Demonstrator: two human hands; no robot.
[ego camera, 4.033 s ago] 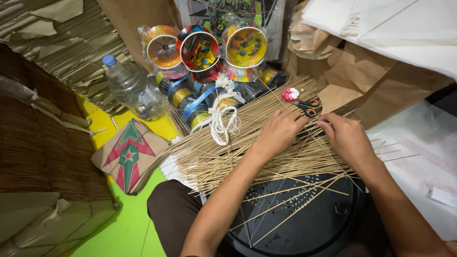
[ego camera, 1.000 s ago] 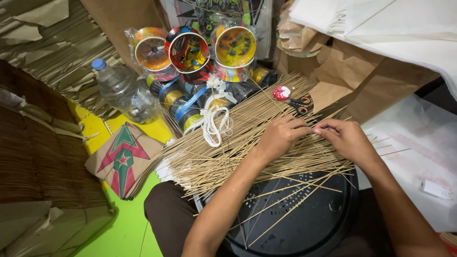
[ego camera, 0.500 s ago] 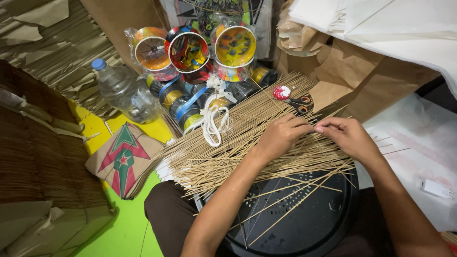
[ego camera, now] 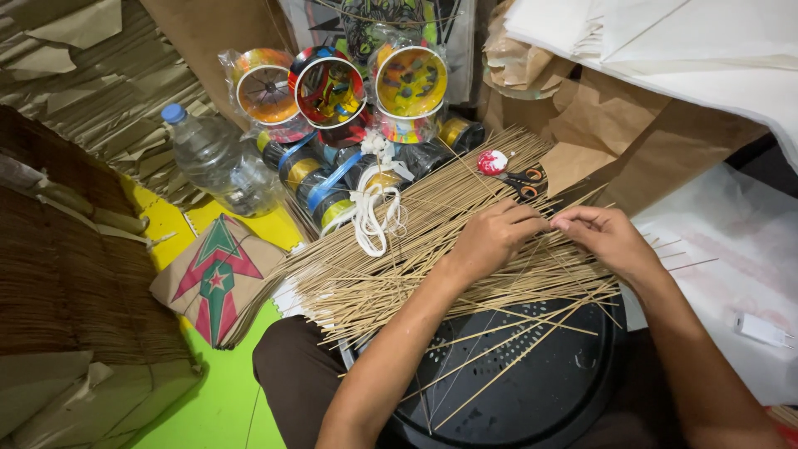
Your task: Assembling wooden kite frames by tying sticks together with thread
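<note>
A large heap of thin bamboo sticks [ego camera: 416, 241] lies across my lap and a round black perforated tray [ego camera: 515, 391]. My left hand [ego camera: 490, 237] rests on the heap, its fingers curled and pinching a stick. My right hand [ego camera: 611, 237] is just to its right, fingertips meeting the left hand's and pinching the same thin stick. Several loose sticks lie crossed on the tray below my hands.
Orange-handled scissors [ego camera: 525, 179] and a red-white small round thing [ego camera: 492, 161] lie past the sticks. Colourful string reels [ego camera: 332, 87], yellow thread spools [ego camera: 320, 187], a white cord [ego camera: 374, 212], a plastic bottle [ego camera: 218, 162], a folded kite [ego camera: 214, 274], brown paper stacks [ego camera: 58, 274] and white paper [ego camera: 706, 50] surround me.
Over the last second my hands have stayed on the sticks with only slight finger motion. Compared with four seconds ago the view has shifted a little; the hands keep the same place.
</note>
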